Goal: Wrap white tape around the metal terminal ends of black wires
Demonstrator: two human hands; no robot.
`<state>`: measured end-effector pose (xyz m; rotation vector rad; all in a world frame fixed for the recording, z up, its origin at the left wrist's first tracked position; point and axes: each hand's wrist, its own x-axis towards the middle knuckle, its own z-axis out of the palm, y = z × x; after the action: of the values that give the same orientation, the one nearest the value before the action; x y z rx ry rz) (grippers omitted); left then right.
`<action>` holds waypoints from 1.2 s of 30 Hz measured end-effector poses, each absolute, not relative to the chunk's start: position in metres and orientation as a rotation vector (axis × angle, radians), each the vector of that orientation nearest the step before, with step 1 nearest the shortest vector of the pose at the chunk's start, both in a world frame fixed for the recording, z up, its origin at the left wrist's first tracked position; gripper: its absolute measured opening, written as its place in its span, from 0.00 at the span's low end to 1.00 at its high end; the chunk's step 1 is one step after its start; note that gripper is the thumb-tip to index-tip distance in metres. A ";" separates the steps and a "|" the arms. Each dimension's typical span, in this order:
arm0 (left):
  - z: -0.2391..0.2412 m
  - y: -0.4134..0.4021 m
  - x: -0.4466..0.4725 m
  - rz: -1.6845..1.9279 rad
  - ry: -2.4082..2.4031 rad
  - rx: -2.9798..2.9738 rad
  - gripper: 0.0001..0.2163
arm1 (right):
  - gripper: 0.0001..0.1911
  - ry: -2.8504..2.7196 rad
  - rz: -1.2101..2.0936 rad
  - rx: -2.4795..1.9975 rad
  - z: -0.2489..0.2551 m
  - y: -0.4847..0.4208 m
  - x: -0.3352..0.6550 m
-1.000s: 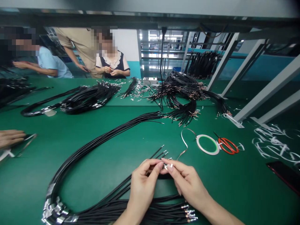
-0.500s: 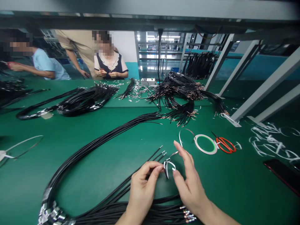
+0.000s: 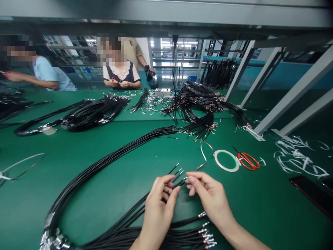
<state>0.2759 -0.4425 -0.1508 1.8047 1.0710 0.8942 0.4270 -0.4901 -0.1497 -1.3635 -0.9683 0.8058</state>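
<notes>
My left hand (image 3: 160,205) is closed around a black cable (image 3: 179,182), whose silvery end points toward my right hand. Pinched beside that cable end, the fingertips of my right hand (image 3: 210,196) meet a thin metallic foil tape (image 3: 203,162); its end is hidden behind them. This strip curls back to a white-rimmed tape roll (image 3: 227,160) with a green centre. Several other cable tips stick out past my left hand. Below both hands lies a thick bundle of black cables (image 3: 122,238) with metal terminals (image 3: 208,238).
Orange-handled scissors (image 3: 249,161) touch the roll's right side. White strips (image 3: 299,158) are scattered near grey metal posts (image 3: 286,93), with a dark phone (image 3: 310,194) nearer me. Cable heaps (image 3: 197,97) lie at the back. Co-workers (image 3: 121,74) are across the table.
The white curled strip between my hands is gone from view. My right hand's spread fingers have closed in at the cable end. Behind the table, a standing person has moved right.
</notes>
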 end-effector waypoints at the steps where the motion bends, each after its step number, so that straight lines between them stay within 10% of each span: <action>1: -0.152 -0.441 0.276 0.851 1.114 1.941 0.08 | 0.10 -0.902 0.799 -1.372 -0.150 -0.488 0.432; 11: -0.165 -0.438 0.281 0.531 1.277 2.584 0.07 | 0.17 -0.796 0.813 -1.493 -0.152 -0.482 0.449; 36: -0.148 -0.438 0.274 0.737 1.037 1.883 0.07 | 0.20 -0.720 1.200 -1.233 -0.144 -0.482 0.430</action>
<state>0.2736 -0.4378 -0.1477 1.8826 1.0370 0.7371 0.4305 -0.4816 -0.1441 -1.2334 -0.7203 1.2004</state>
